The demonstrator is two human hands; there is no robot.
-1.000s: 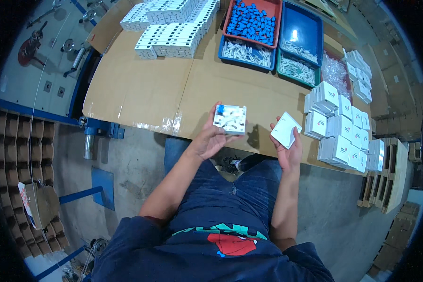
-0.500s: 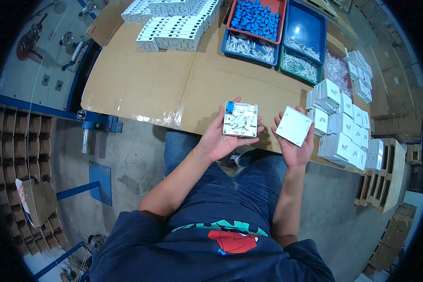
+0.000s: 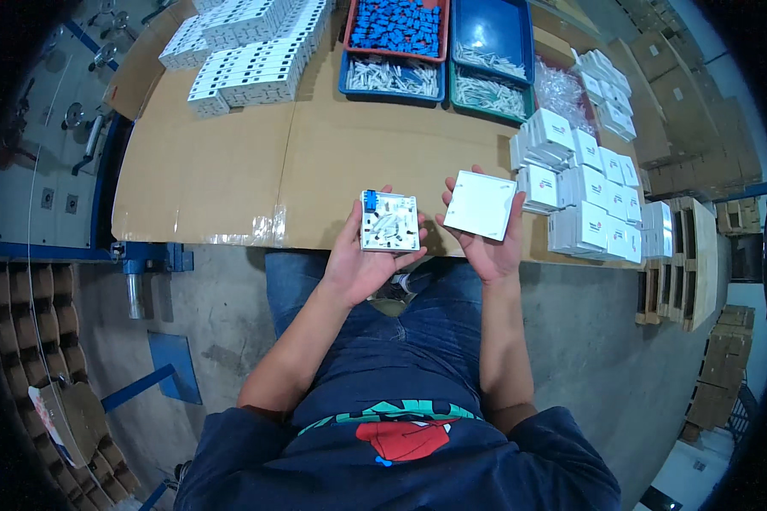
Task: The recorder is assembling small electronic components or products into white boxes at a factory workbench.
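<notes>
Since half a second ago, both hands drawn a little closer to the body and lower over the bench (image 3: 230,170) edge, base and cover now level and side by side. Left hand (image 3: 362,260) palm-up, fingers (image 3: 420,232) curled round the edges of the open white base (image 3: 389,221), gripping it; inside, loose white parts and a small blue piece at the top left corner. Right hand (image 3: 490,247) likewise palm-up, fingers (image 3: 448,189) spread under and round the plain white cover (image 3: 481,205), holding it tilted, just right of the base and not touching it. Beyond the right fingertips, close by, stacked white boxes (image 3: 588,196); further out past both hands, trays (image 3: 439,47) with blue and white small parts; far beyond the left fingers, rows of finished white units (image 3: 247,51). Below the hands, jeans and floor. Judged from looks: both pieces light, stiff moulded plastic, smooth and a bit slippery on the flat faces, so best taken by the rims with fingertips on opposite edges, as now. Base better kept level, loose parts inside likely to spill if tipped. Cover thin, probably with small clips along the rim that could snap if forced askew; corners safer to press than the middle.
</notes>
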